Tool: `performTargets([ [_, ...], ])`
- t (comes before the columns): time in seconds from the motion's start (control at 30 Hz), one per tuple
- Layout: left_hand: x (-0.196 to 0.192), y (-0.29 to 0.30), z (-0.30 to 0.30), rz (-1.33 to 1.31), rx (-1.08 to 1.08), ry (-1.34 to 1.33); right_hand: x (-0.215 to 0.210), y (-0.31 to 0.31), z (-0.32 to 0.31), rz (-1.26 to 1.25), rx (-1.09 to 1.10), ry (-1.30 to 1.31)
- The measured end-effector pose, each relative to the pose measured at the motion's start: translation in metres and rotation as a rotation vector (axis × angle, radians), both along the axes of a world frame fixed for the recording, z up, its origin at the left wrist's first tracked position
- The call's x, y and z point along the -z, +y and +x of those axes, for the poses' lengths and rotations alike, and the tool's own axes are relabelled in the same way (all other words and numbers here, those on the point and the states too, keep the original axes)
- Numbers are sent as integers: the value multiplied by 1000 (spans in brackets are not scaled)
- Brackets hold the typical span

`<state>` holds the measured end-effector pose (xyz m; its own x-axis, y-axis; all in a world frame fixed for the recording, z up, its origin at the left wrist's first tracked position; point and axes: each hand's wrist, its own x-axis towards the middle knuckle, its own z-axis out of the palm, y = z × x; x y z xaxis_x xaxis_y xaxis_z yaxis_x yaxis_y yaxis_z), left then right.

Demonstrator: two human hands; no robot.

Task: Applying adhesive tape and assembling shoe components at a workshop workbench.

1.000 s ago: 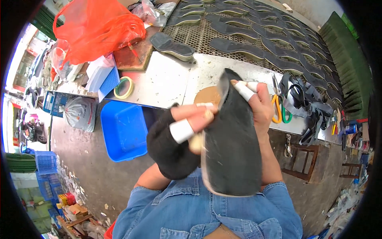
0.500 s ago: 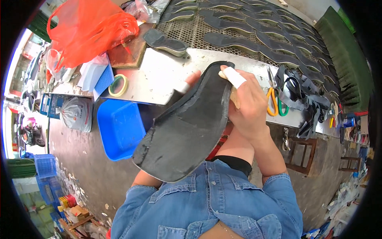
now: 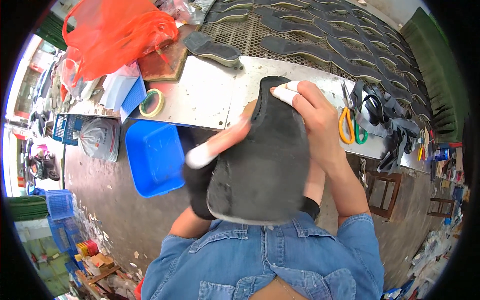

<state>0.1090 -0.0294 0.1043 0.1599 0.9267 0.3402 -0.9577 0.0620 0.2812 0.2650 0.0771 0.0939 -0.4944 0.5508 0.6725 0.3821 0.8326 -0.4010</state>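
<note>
The large black shoe sole (image 3: 265, 170) looks like matt, slightly rough rubber, dusted grey. The counter (image 3: 200, 97) is dull scratched sheet metal, perforated mesh farther back. The blue tub (image 3: 155, 157) is smooth plastic; the orange bag (image 3: 115, 35) is thin glossy film.

Your right hand (image 3: 315, 125), its fingertips wrapped in white tape, grips the far end of a dark shoe sole (image 3: 265, 160) held up near your chest, while your left hand (image 3: 220, 145), blurred, lies against the sole's left edge. To the left sits a blue plastic tub (image 3: 152, 157). Farther off, the metal workbench (image 3: 200, 95) carries a tape roll (image 3: 151, 102), orange-handled scissors (image 3: 346, 120) and an orange plastic bag (image 3: 112, 35).
</note>
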Motion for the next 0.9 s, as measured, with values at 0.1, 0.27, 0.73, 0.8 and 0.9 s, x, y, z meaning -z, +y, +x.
performTargets([
  [0.1, -1, -3, -15, -148, -1170, 106, 8, 7, 8, 42, 42, -27],
  [0.27, 71, 63, -32, -187, -596, 814, -5, -16, -3, 132, 31, -202],
  [0.73, 40, 53, -21, 582, -1205, 1171, 77, -9, -2, -1627, -833, 1236],
  [0.8, 30, 45, -21, 589, -1188, 1235, 52, 10, -8, -1576, -799, 1302],
  [0.9, 19, 29, -23, 596, -1159, 1331, 46, 22, -2, -1420, -611, 1313],
])
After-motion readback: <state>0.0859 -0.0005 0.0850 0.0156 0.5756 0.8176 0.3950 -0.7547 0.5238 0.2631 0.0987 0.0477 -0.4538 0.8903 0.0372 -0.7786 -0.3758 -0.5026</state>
